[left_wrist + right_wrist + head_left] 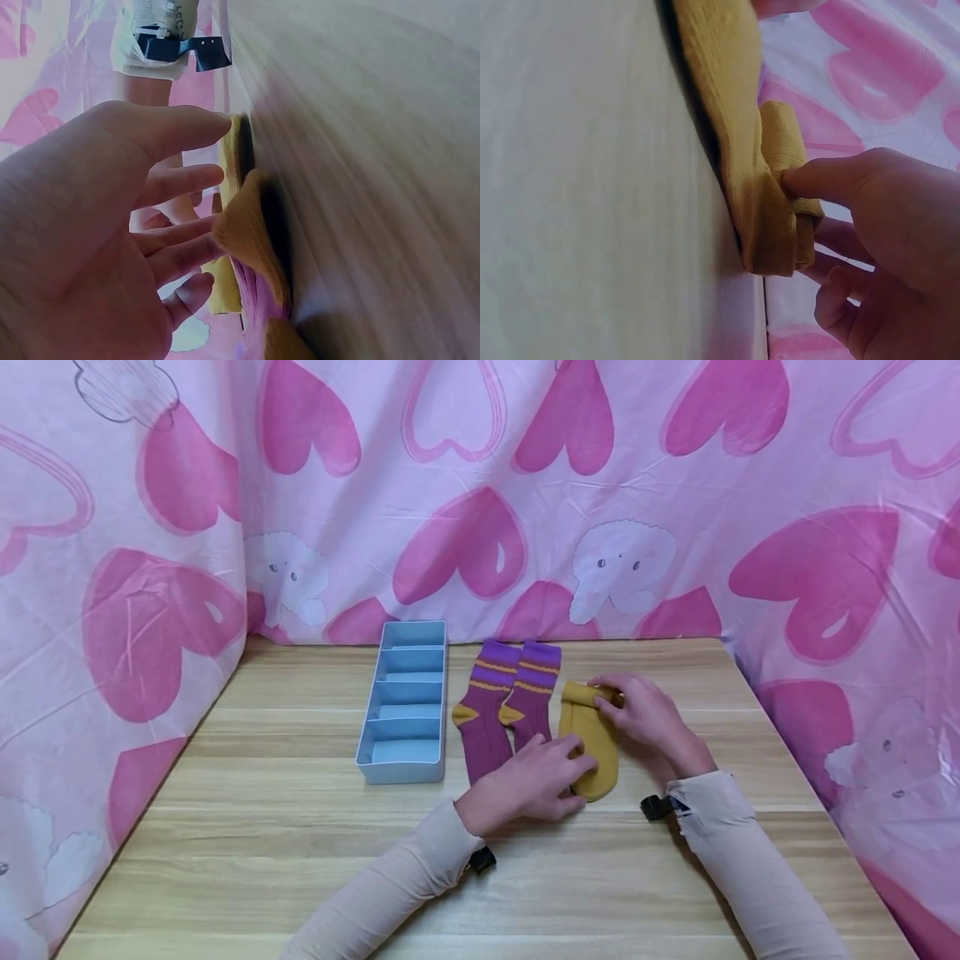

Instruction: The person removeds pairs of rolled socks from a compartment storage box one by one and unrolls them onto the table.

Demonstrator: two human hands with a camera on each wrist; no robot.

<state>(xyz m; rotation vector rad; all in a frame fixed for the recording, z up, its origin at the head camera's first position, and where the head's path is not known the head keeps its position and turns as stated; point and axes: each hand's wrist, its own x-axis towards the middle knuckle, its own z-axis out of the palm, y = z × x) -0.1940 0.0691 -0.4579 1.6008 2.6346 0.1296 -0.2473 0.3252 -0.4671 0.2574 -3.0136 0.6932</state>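
Observation:
A mustard-yellow sock (597, 752) lies folded at the right of the table, its cuff end rolled over. My right hand (648, 714) pinches that rolled cuff; in the right wrist view the thumb presses on the fold (778, 146) with fingers behind it. Over the sock's toe end reaches my left hand (528, 781), its fingers relaxed and its fingertips right at the fabric. Just left of it lie two purple striped socks (487, 735) side by side with yellow heels, partly hidden by the left hand. In the left wrist view a yellow heel (246, 217) shows beyond the fingers.
A light blue box (401, 774) with several compartments in a row stands left of the purple socks. Pink heart-patterned fabric (457, 543) hangs behind the wooden table (247, 852) and along both sides. A black strap piece (657, 807) sits at the right wrist.

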